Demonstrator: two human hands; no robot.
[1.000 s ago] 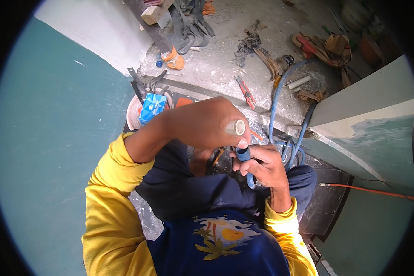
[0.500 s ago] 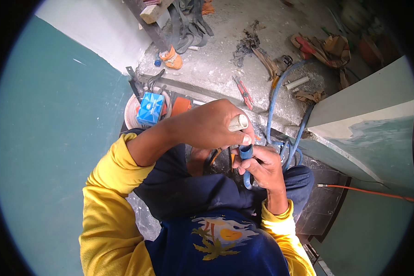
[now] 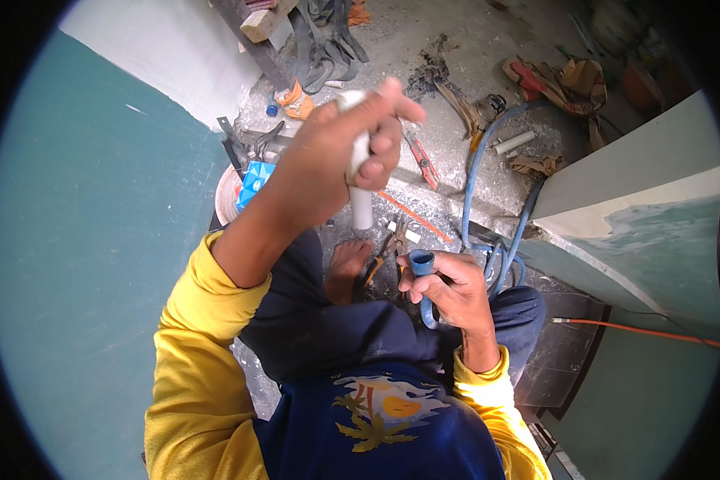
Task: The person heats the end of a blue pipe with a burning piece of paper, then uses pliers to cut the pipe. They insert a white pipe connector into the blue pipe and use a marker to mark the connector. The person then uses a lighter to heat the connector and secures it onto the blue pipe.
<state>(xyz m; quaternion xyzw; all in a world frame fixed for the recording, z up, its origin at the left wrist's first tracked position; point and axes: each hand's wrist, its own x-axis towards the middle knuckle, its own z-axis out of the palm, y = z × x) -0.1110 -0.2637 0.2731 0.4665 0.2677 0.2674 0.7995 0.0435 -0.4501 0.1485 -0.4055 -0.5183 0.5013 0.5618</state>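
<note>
Blue hose (image 3: pixel 421 264) in right hand (image 3: pixel 448 286) (pliers (image 3: pixel 421 160) beyond)

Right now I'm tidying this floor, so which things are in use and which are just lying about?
In use:
left hand holding a white pipe piece
right hand holding a blue hose end

Lying about:
red-handled pliers
short white pipe
blue box
orange cable

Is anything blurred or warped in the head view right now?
Head view: the left hand and its white pipe are motion-blurred; the right hand on the blue hose is sharp; fisheye bends the wall edges, dark rim all round.
</note>
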